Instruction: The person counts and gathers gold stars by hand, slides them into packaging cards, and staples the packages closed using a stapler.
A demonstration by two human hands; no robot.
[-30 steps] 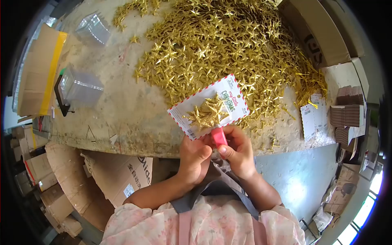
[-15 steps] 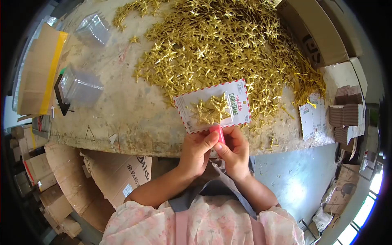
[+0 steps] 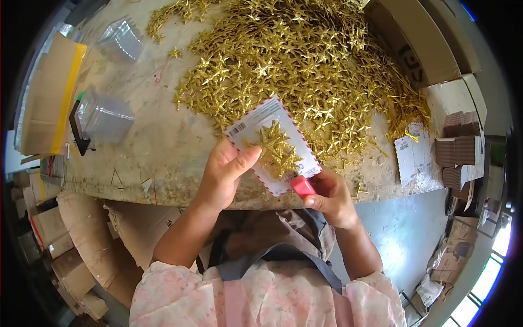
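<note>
A white card [image 3: 250, 126] with a red-striped border is held tilted over the table's front edge, with gold glitter stars [image 3: 277, 148] on its face. My left hand [image 3: 220, 174] grips the card's left side, thumb on top beside the stars. In my right hand [image 3: 332, 199] is a small red-pink tool [image 3: 303, 187], pinched by thumb and fingers at the card's lower right corner. Just beyond the card lies a large pile of gold stars [image 3: 305, 71].
Clear plastic boxes [image 3: 106, 117] and a black frame stand on the table [image 3: 147, 136] at left, near a cardboard box [image 3: 46, 98]. At right are an open carton [image 3: 417, 41], white cards [image 3: 412, 155] and stacked brown-edged cards [image 3: 456, 150].
The card has turned, so its barcode end now points up and left. My left hand has moved from the red-pink tool to the card's left side. My right hand has shifted slightly right.
</note>
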